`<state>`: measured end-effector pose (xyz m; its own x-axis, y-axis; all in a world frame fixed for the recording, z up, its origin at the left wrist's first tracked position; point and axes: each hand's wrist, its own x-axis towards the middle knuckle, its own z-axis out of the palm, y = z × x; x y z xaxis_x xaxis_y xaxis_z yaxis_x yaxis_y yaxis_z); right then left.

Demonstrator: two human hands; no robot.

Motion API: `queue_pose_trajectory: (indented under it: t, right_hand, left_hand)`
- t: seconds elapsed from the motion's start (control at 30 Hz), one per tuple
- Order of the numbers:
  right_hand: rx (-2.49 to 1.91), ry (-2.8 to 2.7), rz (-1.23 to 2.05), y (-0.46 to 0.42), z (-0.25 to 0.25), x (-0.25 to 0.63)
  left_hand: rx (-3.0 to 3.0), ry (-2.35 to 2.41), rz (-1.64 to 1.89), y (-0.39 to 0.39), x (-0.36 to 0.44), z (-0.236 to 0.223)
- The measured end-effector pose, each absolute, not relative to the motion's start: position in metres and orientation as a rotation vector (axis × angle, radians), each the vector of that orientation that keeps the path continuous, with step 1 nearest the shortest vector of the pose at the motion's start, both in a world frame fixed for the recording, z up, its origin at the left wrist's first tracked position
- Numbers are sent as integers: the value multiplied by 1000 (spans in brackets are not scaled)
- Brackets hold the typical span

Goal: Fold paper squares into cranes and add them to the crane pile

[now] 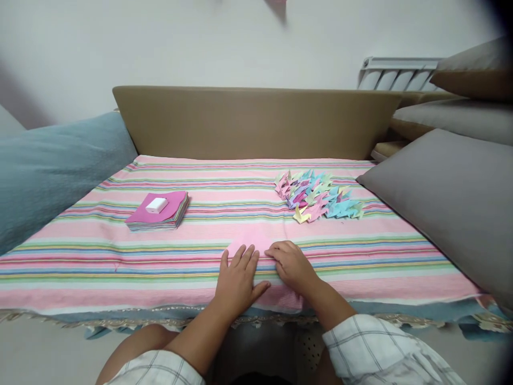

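Note:
A sheet of light pink origami paper (251,238) lies on the striped cloth in front of me, its folded near edge partly under my fingers. My left hand (237,279) rests flat on the paper's near left side, fingers spread and thumb out to the right. At the paper's right corner, my right hand (292,263) has its fingers curled and pressed together on the edge. Beyond it, to the right, sits a cluster of folded paper cranes (316,195) in pink, blue, green, purple and yellow.
A stack of coloured paper (176,216) with a magenta top sheet stands at the left, a small white box (156,205) on it. The striped cloth (100,256) covers the seat. A blue cushion (60,160) borders the left, a grey cushion (449,198) the right, a brown backrest (256,123) the back.

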<state>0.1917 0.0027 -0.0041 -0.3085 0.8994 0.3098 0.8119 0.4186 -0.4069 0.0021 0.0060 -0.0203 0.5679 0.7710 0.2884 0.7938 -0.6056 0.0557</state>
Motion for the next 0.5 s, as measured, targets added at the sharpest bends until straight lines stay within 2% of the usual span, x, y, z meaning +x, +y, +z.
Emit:
queue_pose_trajectory:
  t: [0.5]
  right_hand:
    - [-1584,-2205,299,4,-5,187]
  left_hand:
    - [-2688,-1426,-493,4,3,-17]
